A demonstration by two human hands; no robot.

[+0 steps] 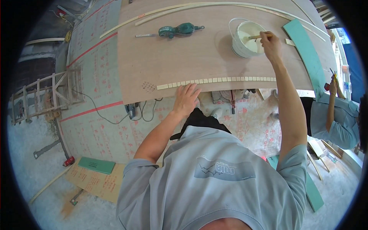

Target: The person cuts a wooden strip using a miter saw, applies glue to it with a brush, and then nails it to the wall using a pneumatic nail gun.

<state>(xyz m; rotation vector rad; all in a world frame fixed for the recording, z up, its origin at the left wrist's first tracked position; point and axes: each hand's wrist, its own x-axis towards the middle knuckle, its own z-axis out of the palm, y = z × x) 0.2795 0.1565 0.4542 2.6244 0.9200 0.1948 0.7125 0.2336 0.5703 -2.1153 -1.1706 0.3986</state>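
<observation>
My right hand is closed around the handle of a brush, whose far end dips into a white bucket of pale, creamy liquid. On the near edge of the wooden board lies a slotted wooden strip, cut into a row of small blocks. My left hand rests with spread fingers against the strip's near side, toward its left end. The brush's bristles are hidden in the bucket.
A green power tool lies on the wooden board. Long thin strips curve along the back. To the right lies a green panel. A co-worker stands at far right, holding something. A cable crosses the floor.
</observation>
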